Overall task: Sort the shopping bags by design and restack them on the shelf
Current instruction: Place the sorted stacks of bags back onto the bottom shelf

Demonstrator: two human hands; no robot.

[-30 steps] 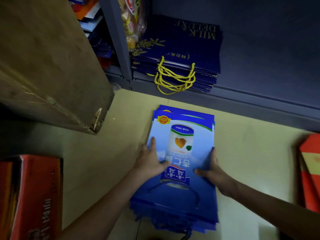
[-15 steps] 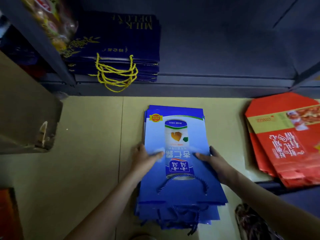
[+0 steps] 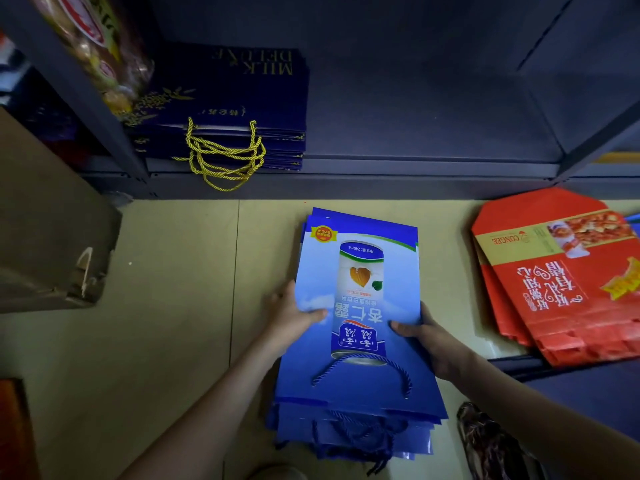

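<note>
my left hand (image 3: 294,315) + right hand (image 3: 427,337) grip light-blue bag stack (image 3: 360,341) by its sides, floor, 6 o'clock | navy bags (image 3: 228,105) already shelved, 11 o'clock | blue and red bags (image 3: 561,282), 3 o'clock, not yet shelved

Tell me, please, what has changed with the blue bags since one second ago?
Little: the upper bags of the blue stack now overhang the lower ones at the near right. The left hand and right hand still grip its sides; the navy bags stay on the shelf.
</note>
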